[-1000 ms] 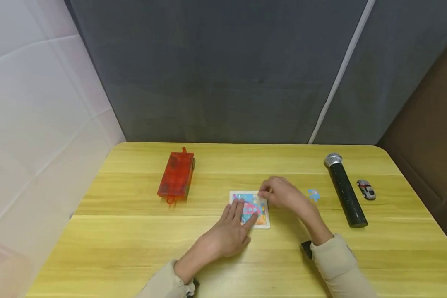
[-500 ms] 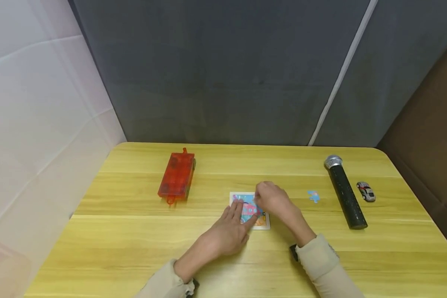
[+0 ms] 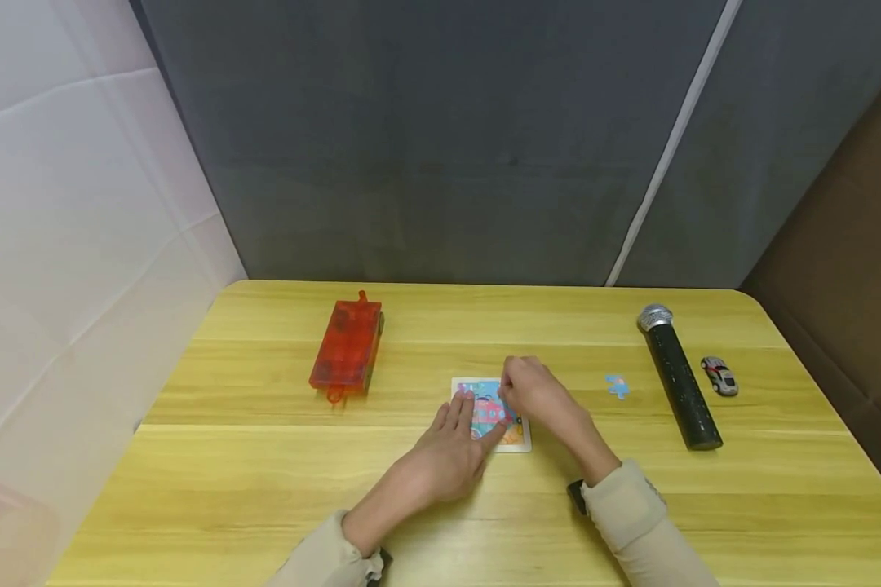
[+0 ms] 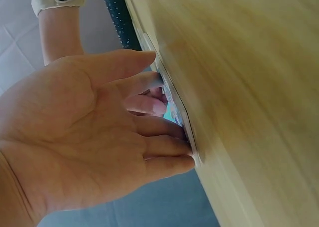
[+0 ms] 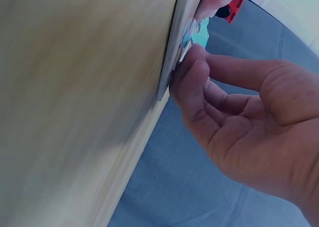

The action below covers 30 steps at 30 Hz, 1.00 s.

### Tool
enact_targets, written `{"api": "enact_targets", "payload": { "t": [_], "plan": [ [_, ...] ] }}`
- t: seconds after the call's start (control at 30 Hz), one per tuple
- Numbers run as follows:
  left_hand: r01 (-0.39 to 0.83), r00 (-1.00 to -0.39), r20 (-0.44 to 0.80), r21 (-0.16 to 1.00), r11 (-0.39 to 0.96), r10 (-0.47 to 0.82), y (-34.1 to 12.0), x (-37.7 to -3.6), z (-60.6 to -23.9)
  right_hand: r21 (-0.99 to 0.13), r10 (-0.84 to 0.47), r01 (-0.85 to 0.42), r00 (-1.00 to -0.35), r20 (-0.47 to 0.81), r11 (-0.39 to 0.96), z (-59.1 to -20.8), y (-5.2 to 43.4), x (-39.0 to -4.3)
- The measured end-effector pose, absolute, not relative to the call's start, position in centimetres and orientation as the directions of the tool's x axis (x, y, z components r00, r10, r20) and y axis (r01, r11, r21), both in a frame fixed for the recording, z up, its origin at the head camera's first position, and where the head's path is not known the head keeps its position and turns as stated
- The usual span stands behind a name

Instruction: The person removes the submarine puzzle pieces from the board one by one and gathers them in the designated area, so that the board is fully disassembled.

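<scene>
left hand (image 3: 444, 461) lies flat, fingers straight, pressing the puzzle board (image 3: 514, 438) at mid worktop (image 3: 264, 456). right hand (image 3: 539, 395) pinches a puzzle piece (image 5: 185, 48) onto the board's far edge.

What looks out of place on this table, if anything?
One small blue puzzle piece lies alone on the table, apart from the puzzle board under both hands, beside the microphone. Nothing looks spilled or damaged.

Left hand (image 3: 448, 456) lies flat, palm down, fingers (image 3: 464, 412) straight and spread. Right hand (image 3: 539, 395) arches beside it, fingertips (image 5: 192, 62) curled downward.
</scene>
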State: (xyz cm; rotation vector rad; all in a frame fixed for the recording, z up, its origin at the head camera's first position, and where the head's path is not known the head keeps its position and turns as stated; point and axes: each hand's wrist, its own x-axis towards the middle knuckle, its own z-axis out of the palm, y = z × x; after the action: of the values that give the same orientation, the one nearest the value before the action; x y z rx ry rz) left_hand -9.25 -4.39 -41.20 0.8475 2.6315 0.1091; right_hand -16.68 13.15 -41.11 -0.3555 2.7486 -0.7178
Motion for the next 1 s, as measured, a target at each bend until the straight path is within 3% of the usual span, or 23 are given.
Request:
{"api": "enact_targets", "payload": {
  "t": [0.1,0.33,0.57,0.73,1.0],
  "plan": [
    [0.544,-0.752,-0.340,0.163,0.823,0.565,-4.3,-9.2,-40.9,-0.523,-0.302,-0.167,-0.935,-0.186,0.836,-41.1,13.2,-16.7],
    [0.552,-0.742,-0.318,0.211,0.807,0.590,-4.6,-10.0,-43.8,-0.570,-0.315,-0.193,-0.941,-0.123,0.799,-41.0,13.0,-16.7],
    [0.552,-0.742,-0.332,0.190,0.812,0.583,-4.5,-9.5,-41.9,-0.604,-0.324,-0.209,-0.942,-0.087,0.769,-40.9,13.9,-16.9],
    [0.545,-0.752,-0.339,0.164,0.822,0.566,-4.4,-9.1,-40.7,-0.598,-0.324,-0.211,-0.942,-0.086,0.773,-40.1,17.0,-17.9],
    [0.531,-0.751,-0.349,0.186,0.827,0.561,-4.4,-8.9,-40.3,-0.576,-0.245,-0.087,-0.948,-0.203,0.813,-39.9,23.7,-19.1]
  ]
}}
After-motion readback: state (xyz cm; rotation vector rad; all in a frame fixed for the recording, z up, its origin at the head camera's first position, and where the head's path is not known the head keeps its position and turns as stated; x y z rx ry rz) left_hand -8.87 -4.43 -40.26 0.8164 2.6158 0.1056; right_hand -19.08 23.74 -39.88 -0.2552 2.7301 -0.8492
